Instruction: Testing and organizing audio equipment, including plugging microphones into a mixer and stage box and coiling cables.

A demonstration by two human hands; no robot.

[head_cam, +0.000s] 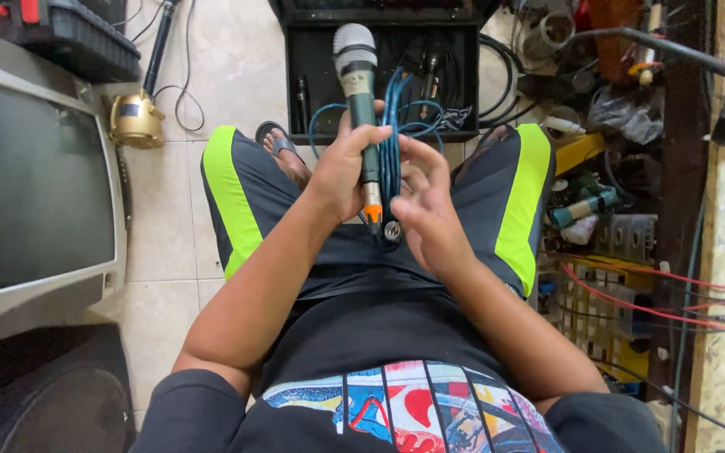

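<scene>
blue coiled cable point(391, 143) with a silver metal plug sits against the right hand point(426, 210), fingers loosely curled on it. just left, the left hand point(344, 172) clenches a dark green handheld microphone point(360, 92), silver mesh head pointing far. beyond, an open black case point(312, 84) holds black cables.

A silver metal mesh head is seen on the microphone point(358, 92), and its dark body looks matt, with an orange plastic ring low down. The blue cable point(393, 138) is coated in smooth, slightly glossy plastic. The shorts point(237, 201) are of matt cloth. The floor tiles point(228, 67) are smooth and pale.
</scene>
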